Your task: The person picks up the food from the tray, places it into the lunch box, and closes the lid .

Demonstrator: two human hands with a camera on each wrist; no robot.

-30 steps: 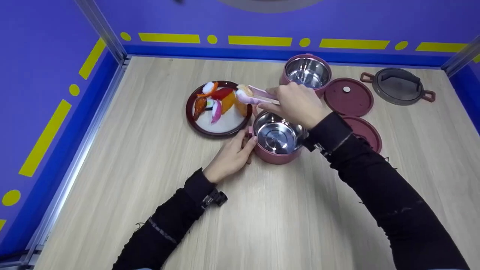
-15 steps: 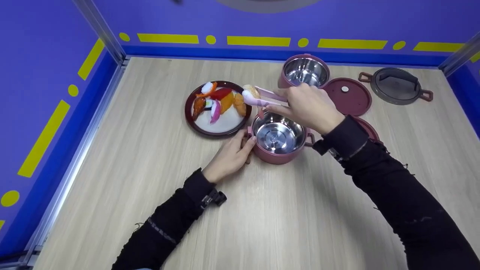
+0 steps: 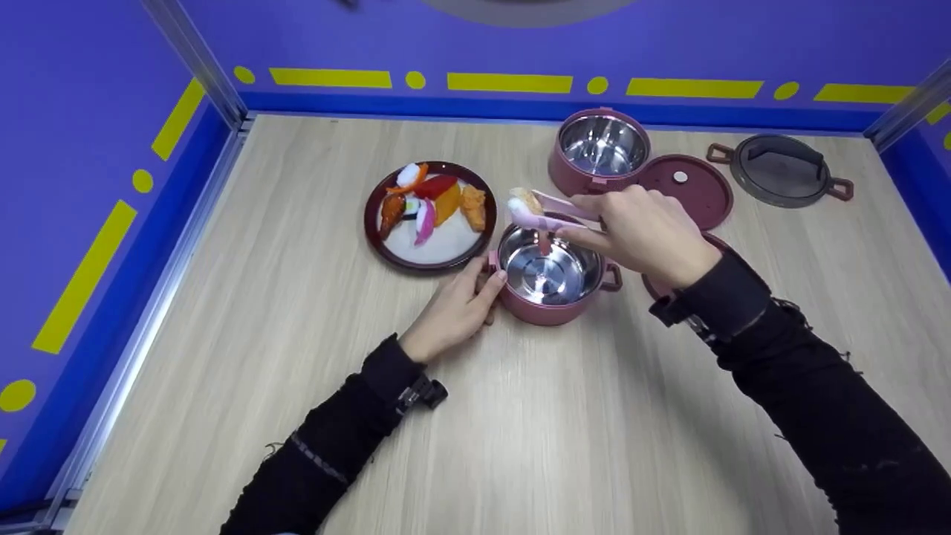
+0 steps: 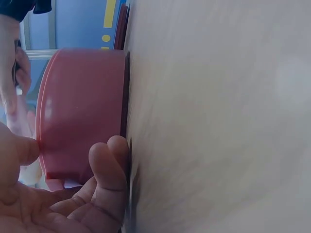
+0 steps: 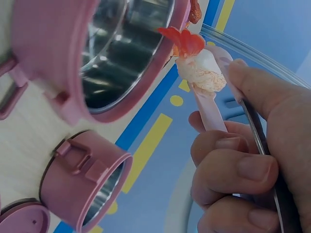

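Observation:
My right hand [image 3: 646, 234] grips pink-tipped tongs [image 5: 211, 110]. Pinched in their tips is a piece of toy shrimp tempura or sushi [image 5: 199, 73], pale with a red tail. In the head view this piece hangs above the pink pot [image 3: 546, 312], its tail pointing down into the steel interior. On the pot's left side, my left hand [image 3: 455, 306] holds the wall and side lug, thumb at the rim and fingers curled low, as the left wrist view also shows. Left of the pot stands a dark-rimmed plate [image 3: 438, 251] with several toy foods.
A second pink pot [image 3: 576, 172] stands behind on the right. Next to it lies a dark red lid [image 3: 695, 195]; another lid is mostly hidden under my right forearm. A grey lid with handles [image 3: 780, 178] lies at the far right. Blue walls close off the back and left.
My right hand has moved right and toward me, carrying the tongs and the food from the plate's edge to over the near pot. The left hand keeps its hold.

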